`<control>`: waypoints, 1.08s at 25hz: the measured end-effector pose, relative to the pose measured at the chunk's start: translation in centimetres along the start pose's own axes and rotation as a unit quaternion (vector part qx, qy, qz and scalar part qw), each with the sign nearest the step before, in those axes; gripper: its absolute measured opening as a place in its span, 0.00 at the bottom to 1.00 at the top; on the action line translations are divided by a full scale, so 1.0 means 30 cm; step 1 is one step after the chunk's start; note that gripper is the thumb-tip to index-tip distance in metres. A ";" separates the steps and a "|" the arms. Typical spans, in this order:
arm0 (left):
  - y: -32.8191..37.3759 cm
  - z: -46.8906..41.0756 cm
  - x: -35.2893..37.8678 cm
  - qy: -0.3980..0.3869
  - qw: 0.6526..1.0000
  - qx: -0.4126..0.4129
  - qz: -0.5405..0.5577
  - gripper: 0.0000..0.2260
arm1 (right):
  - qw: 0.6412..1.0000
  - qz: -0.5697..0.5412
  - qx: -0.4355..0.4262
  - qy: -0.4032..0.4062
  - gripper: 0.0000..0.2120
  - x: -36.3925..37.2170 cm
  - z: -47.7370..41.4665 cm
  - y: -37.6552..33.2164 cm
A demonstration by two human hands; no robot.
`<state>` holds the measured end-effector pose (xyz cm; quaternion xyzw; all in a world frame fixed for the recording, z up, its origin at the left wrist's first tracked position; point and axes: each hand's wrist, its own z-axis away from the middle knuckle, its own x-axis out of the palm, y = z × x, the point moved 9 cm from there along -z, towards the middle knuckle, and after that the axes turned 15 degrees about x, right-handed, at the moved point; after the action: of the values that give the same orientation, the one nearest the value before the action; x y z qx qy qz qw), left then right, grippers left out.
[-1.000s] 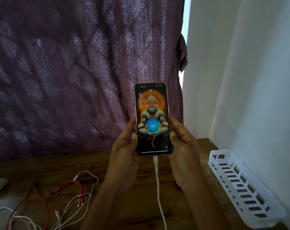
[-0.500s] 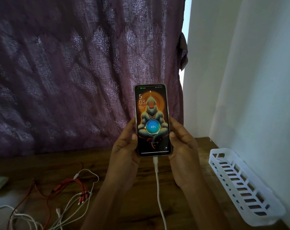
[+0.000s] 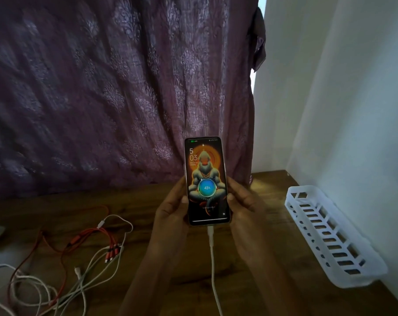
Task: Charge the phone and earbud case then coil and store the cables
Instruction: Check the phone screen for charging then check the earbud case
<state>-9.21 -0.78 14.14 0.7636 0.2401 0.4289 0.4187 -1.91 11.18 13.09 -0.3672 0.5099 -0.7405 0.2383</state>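
I see the phone (image 3: 206,181) held upright above the table (image 3: 147,201), screen lit and reading 43%. The left hand (image 3: 170,210) grips its left edge and the right hand (image 3: 245,208) its right edge, thumbs curled onto the front. A white cable (image 3: 212,258) is plugged into its bottom end. Loose cables (image 3: 79,258) lie tangled on the table at left. A basket (image 3: 330,236) sits along the right wall.

The dark rectangular smartphone (image 3: 206,181) is glowing orange and black, with a blue-green circle at its centre. The hanging purple fabric curtain (image 3: 115,92) is showing pale leaf-like motifs. The thin white charging cable (image 3: 212,258) and slotted white plastic basket (image 3: 357,280) are contrasting with the brown wooden table (image 3: 56,210).
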 end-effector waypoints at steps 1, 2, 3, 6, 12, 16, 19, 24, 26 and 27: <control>-0.027 0.007 -0.017 0.005 1.000 -0.011 -0.009 0.17 | 1.000 0.010 0.011 0.009 0.15 -0.012 -0.007 0.027; -0.055 0.015 -0.034 0.011 0.999 -0.024 -0.021 0.17 | 0.999 0.016 0.024 0.018 0.15 -0.024 -0.013 0.057; -0.085 0.025 -0.052 0.015 0.999 -0.037 -0.035 0.17 | 0.999 0.020 0.039 0.027 0.15 -0.040 -0.022 0.092; -0.181 0.055 -0.105 0.016 0.994 -0.078 -0.071 0.17 | 0.993 0.030 0.097 0.055 0.16 -0.094 -0.047 0.212; -0.391 0.142 -0.226 0.031 0.970 -0.176 -0.164 0.17 | 0.962 0.152 0.200 0.105 0.18 -0.183 -0.080 0.390; -0.490 0.203 -0.287 0.066 0.945 -0.238 -0.216 0.17 | 0.946 0.189 0.237 0.116 0.18 -0.221 -0.089 0.488; -0.533 0.209 -0.323 0.067 0.924 -0.255 -0.278 0.17 | 0.937 0.221 0.245 0.115 0.17 -0.230 -0.103 0.522; -0.561 0.201 -0.341 0.027 0.891 -0.224 -0.394 0.19 | 0.911 0.310 0.249 0.109 0.19 -0.233 -0.130 0.559; -0.559 0.197 -0.335 0.019 0.883 -0.209 -0.419 0.19 | 0.905 0.330 0.245 0.109 0.19 -0.233 -0.136 0.564; -0.558 0.194 -0.334 0.021 0.880 -0.203 -0.429 0.19 | 0.901 0.341 0.245 0.107 0.19 -0.232 -0.139 0.568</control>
<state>-9.54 -1.62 -6.20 0.4752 0.4607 0.2622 0.7023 -1.27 12.43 -5.74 -0.0196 0.4293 -0.7504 0.5022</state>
